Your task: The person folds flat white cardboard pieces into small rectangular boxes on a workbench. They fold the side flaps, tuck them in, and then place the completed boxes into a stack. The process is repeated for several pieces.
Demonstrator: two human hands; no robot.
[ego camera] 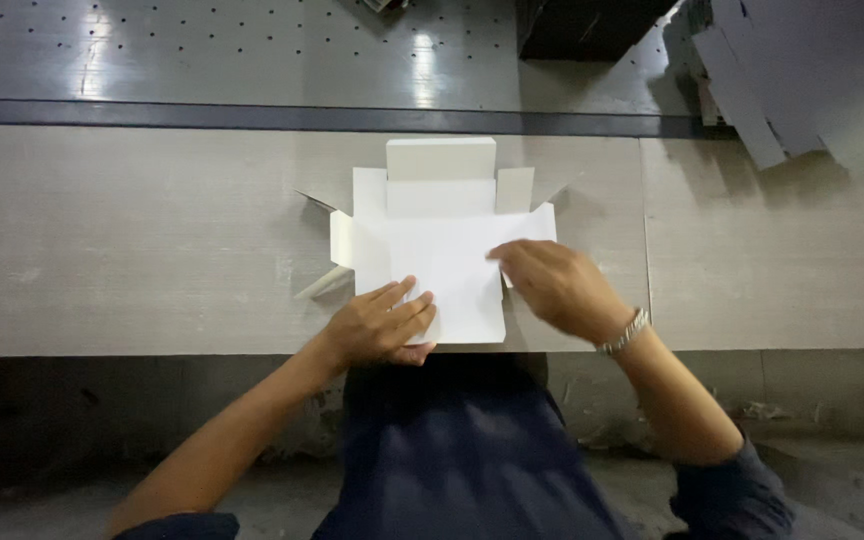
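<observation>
Flat white cardboard box [442, 235] lies on the table [132, 240] near its front edge. Left hand [382, 325] pinches the box's near flap, fingers on top. Right hand [552, 285] presses its right side, fingers curled; grip unclear.

A pale wooden worktable [132, 250] fills the middle. Behind it runs a perforated grey metal surface [232, 50]. A stack of flat grey cardboard sheets [812, 80] lies at the far right corner.

White card box blank [442, 250], pale grey woodgrain table [132, 240], silver bracelet [624, 333], navy clothes [472, 460].
</observation>
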